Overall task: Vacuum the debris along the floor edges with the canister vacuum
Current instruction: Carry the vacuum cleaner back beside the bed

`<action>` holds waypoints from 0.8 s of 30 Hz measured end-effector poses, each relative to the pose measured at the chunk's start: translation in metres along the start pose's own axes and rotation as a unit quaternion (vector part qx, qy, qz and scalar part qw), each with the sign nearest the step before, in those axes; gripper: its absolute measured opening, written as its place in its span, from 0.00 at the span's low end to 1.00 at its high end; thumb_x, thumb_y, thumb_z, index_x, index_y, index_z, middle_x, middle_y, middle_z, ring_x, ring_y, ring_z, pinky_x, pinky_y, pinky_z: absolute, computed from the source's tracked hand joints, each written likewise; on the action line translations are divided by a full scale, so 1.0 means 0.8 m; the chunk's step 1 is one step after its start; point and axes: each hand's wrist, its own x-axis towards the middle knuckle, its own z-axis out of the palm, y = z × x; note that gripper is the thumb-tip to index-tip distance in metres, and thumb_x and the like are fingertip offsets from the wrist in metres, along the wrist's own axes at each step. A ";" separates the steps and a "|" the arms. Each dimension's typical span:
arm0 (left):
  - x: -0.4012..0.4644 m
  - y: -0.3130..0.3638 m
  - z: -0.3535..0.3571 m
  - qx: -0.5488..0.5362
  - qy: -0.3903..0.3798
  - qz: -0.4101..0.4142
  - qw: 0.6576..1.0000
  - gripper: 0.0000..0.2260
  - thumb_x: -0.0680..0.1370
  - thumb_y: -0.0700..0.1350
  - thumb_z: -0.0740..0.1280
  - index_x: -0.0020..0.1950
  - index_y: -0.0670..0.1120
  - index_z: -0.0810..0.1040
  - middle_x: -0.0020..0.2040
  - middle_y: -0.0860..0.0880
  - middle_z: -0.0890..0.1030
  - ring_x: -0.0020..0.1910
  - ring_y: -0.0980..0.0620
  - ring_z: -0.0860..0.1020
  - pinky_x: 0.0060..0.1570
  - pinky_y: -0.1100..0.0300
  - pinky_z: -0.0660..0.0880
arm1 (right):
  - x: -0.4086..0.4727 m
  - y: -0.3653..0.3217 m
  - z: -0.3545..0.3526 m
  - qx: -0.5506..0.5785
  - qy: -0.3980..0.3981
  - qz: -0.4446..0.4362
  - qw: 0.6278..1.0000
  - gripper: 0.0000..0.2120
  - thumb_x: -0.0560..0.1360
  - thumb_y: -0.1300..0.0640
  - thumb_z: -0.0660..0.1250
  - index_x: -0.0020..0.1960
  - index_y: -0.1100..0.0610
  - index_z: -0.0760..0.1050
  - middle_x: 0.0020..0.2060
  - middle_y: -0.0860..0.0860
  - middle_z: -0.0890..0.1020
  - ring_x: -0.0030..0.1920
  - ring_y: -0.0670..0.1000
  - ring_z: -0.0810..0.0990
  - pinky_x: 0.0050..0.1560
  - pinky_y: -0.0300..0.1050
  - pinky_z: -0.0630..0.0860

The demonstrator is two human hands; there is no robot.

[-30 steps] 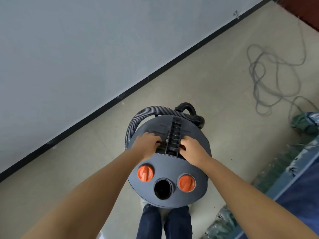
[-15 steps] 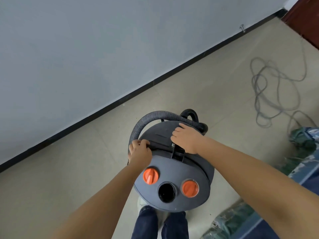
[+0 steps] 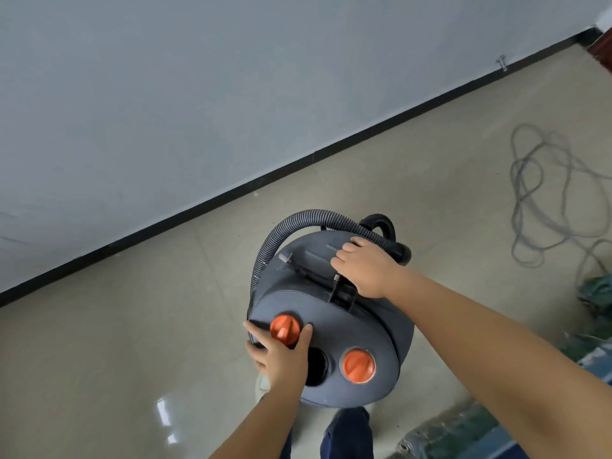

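The dark grey canister vacuum (image 3: 357,313) stands on the tiled floor in front of my legs. Its ribbed grey hose (image 3: 298,220) arches over the far side of the lid. The lid has two orange knobs and a round black opening (image 3: 316,366) between them. My left hand (image 3: 278,356) holds the left orange knob (image 3: 284,327) between thumb and fingers. My right hand (image 3: 364,270) grips the carry handle in the middle of the lid. The right orange knob (image 3: 358,364) is free.
A black baseboard (image 3: 198,203) runs diagonally under the pale wall, close behind the vacuum. A loose grey cable (image 3: 546,200) lies coiled on the floor at the right. Green and blue bundled material (image 3: 596,293) lies along the right edge. A small metal fitting (image 3: 501,61) sticks out near the baseboard.
My left hand left the lid's left rim and came back to the left orange knob. My right hand stayed on the carry handle. The view swung slightly left.
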 end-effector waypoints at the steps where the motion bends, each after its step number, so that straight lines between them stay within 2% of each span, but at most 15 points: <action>1: 0.003 0.005 0.005 0.008 0.007 0.001 1.000 0.52 0.71 0.57 0.73 0.77 0.59 0.34 0.78 0.46 0.46 0.76 0.37 0.53 0.71 0.37 0.59 | 0.000 0.004 0.000 -0.004 -0.004 0.003 1.000 0.16 0.75 0.62 0.61 0.62 0.59 0.69 0.58 0.54 0.76 0.61 0.56 0.71 0.71 0.51 0.58; 6: 0.020 0.038 0.015 0.035 0.003 0.052 0.998 0.50 0.72 0.57 0.73 0.78 0.58 0.36 0.79 0.48 0.46 0.76 0.39 0.50 0.72 0.40 0.55 | -0.004 0.029 0.002 -0.010 -0.024 0.044 0.999 0.17 0.74 0.59 0.63 0.62 0.58 0.69 0.58 0.54 0.76 0.61 0.55 0.70 0.68 0.50 0.62; 10: 0.046 0.084 0.026 0.107 -0.031 0.115 0.987 0.50 0.72 0.58 0.73 0.78 0.58 0.36 0.79 0.47 0.43 0.77 0.39 0.47 0.73 0.40 0.52 | -0.016 0.054 0.005 0.023 -0.045 0.114 0.992 0.17 0.74 0.55 0.66 0.61 0.58 0.68 0.58 0.54 0.76 0.61 0.56 0.71 0.63 0.49 0.64; 14: 0.081 0.146 0.042 0.188 -0.091 0.189 0.959 0.50 0.72 0.59 0.72 0.78 0.59 0.37 0.80 0.47 0.40 0.77 0.38 0.44 0.73 0.37 0.52 | -0.031 0.077 0.010 0.072 -0.062 0.204 0.974 0.20 0.74 0.51 0.66 0.61 0.59 0.67 0.58 0.56 0.77 0.61 0.57 0.72 0.61 0.50 0.67; 17: 0.097 0.197 0.064 0.233 -0.118 0.251 0.932 0.48 0.72 0.58 0.72 0.79 0.56 0.40 0.80 0.46 0.39 0.78 0.38 0.42 0.73 0.36 0.51 | -0.039 0.093 0.016 0.122 -0.076 0.279 0.950 0.20 0.75 0.51 0.66 0.61 0.61 0.66 0.56 0.58 0.77 0.59 0.58 0.73 0.53 0.50 0.69; 21: 0.067 0.243 0.111 0.200 -0.019 0.255 0.946 0.40 0.77 0.59 0.65 0.79 0.54 0.42 0.80 0.47 0.41 0.78 0.44 0.42 0.71 0.32 0.47 | -0.041 0.116 0.023 0.207 -0.079 0.381 0.898 0.23 0.76 0.52 0.66 0.64 0.63 0.63 0.59 0.60 0.76 0.61 0.60 0.73 0.48 0.49 0.67; 24: 0.025 0.208 0.134 0.234 -0.001 0.301 0.925 0.42 0.76 0.62 0.64 0.79 0.54 0.42 0.80 0.47 0.39 0.78 0.47 0.39 0.71 0.33 0.43 | -0.041 0.138 0.028 0.235 -0.068 0.423 0.872 0.22 0.76 0.52 0.66 0.63 0.63 0.63 0.59 0.61 0.76 0.60 0.61 0.74 0.47 0.49 0.66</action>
